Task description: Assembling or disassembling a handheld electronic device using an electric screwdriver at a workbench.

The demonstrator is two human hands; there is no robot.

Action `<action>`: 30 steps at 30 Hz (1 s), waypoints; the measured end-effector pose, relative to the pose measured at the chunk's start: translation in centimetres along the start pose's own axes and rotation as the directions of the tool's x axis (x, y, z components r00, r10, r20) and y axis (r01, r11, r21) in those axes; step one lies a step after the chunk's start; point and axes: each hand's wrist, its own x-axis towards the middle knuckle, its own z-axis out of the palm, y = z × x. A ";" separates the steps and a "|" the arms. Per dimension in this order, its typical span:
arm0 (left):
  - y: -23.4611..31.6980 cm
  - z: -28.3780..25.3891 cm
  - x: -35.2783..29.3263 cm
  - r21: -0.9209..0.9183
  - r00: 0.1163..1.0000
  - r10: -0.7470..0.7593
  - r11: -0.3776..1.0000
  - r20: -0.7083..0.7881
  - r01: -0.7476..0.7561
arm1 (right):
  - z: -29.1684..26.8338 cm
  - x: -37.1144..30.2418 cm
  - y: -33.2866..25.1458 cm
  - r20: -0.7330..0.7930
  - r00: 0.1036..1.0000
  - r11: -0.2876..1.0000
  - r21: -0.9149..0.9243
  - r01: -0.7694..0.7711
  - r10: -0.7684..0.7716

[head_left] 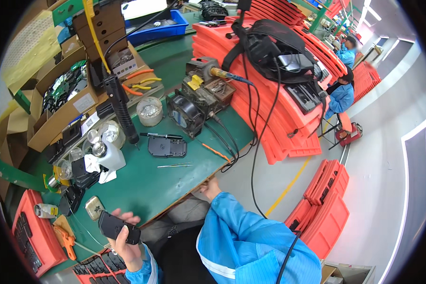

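Note:
My left hand (126,245) is closed round a black plastic device casing (112,226), thumb across its face, over the near left of the green table (144,182). At the table's front edge is my right hand (211,188), its fingers curled in; whatever they may hold is hidden. Another black casing (167,147) lies on the table with a dark pen (162,136) along its far side. Thin metal tweezers (175,165) rest in front of it. Beside my left hand sits a small tin (94,207) holding something yellowish. A black electric screwdriver (119,106) hangs above the table.
A soldering station (199,85) with a small fan (185,113) stands at the back, its cables looping over the edge. Red trays (274,118) with a black backpack (279,47) are stacked at the right. Boxes (57,113) fill the left. Two people in blue work farther off.

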 end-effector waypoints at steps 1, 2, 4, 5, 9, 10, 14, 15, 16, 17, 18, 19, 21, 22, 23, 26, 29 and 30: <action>0.5 0.0 0.2 0.007 0.998 -0.036 0.999 0.048 0.036 | -0.8 -0.5 -0.6 -0.002 1.000 1.000 -0.008 -0.014 0.014; 0.9 -0.4 0.4 0.017 0.995 -0.069 0.998 0.076 0.068 | -0.8 -1.5 -0.6 -0.016 1.000 0.994 -0.110 0.000 -0.002; 1.2 -1.3 0.9 -0.023 0.993 -0.097 0.995 0.060 0.099 | 0.8 -5.9 -0.7 -0.025 0.999 0.966 -0.255 -0.034 0.028; 1.0 -1.8 1.3 -0.073 0.988 -0.128 0.988 0.087 0.134 | 1.9 -8.9 -1.0 0.075 0.995 0.829 -0.559 -0.014 0.068; -0.5 -3.0 2.4 -0.220 0.979 -0.167 0.957 0.115 0.189 | 9.8 -21.5 -1.2 0.424 0.831 0.029 -0.895 0.444 0.360; -0.5 -2.7 2.6 -0.216 0.980 -0.149 0.961 0.130 0.175 | 11.5 -23.7 -1.1 0.507 0.708 0.030 -0.822 0.568 0.491; -1.0 -1.0 4.7 -0.248 0.981 -0.062 0.963 0.183 0.107 | 20.0 -29.5 0.0 0.597 0.468 0.142 -0.702 0.698 0.651; -1.3 -0.6 4.8 -0.255 0.983 -0.035 0.963 0.179 0.081 | 21.7 -30.2 0.9 0.645 0.495 0.154 -0.685 0.712 0.582; -1.1 0.0 5.1 -0.163 0.984 0.016 0.986 0.179 0.014 | 23.2 -30.1 2.3 0.745 0.503 0.259 -0.640 0.723 0.437; -0.6 0.5 5.3 -0.072 0.979 0.053 0.997 0.197 -0.040 | 24.5 -30.4 3.8 0.812 0.521 0.349 -0.583 0.734 0.262; -0.3 1.2 5.6 -0.057 0.984 0.055 0.997 0.172 -0.045 | 25.8 -30.1 4.6 0.807 0.515 0.360 -0.590 0.723 0.288; 0.1 1.8 5.8 -0.079 0.978 0.116 0.991 0.174 -0.103 | 26.9 -29.8 5.4 0.863 0.455 0.300 -0.503 0.811 0.220; 0.6 2.3 5.8 -0.095 0.971 0.178 0.982 0.161 -0.164 | 28.0 -29.6 6.5 0.950 0.297 0.144 -0.308 0.940 0.091; 0.7 2.3 5.7 -0.058 0.979 0.158 0.987 0.125 -0.152 | 27.8 -29.7 7.0 0.948 0.299 0.154 -0.313 0.937 0.107; 0.9 2.3 5.6 -0.025 0.985 0.140 0.990 0.096 -0.139 | 27.6 -30.0 7.4 0.944 0.314 0.125 -0.325 0.937 0.101; 0.9 2.1 5.6 0.026 0.990 0.126 0.992 0.067 -0.128 | 27.0 -30.2 8.0 0.933 0.348 0.067 -0.354 0.933 0.090; 0.7 1.8 5.6 0.055 0.988 0.128 0.990 0.081 -0.133 | 26.5 -29.8 7.8 0.899 0.415 0.214 -0.437 0.874 0.141; 0.7 1.6 5.7 0.059 0.987 0.128 0.989 0.099 -0.134 | 26.4 -29.8 7.7 0.897 0.419 0.214 -0.441 0.872 0.143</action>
